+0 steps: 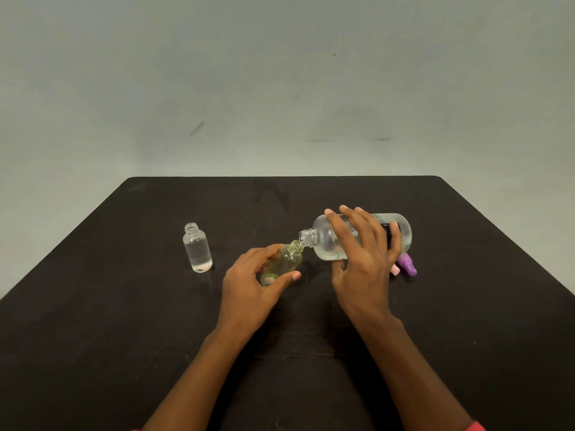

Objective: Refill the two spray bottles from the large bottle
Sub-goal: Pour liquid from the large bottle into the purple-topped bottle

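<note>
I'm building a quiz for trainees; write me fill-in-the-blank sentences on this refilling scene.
The left hand holds a small bottle tinted ____. The right hand tips the large bottle, which has no ____ on. The clear bottle stands ____ on the table. Beside the pink cap lies a ____ one.
Missing words: yellow, cap, upright, purple.
</note>
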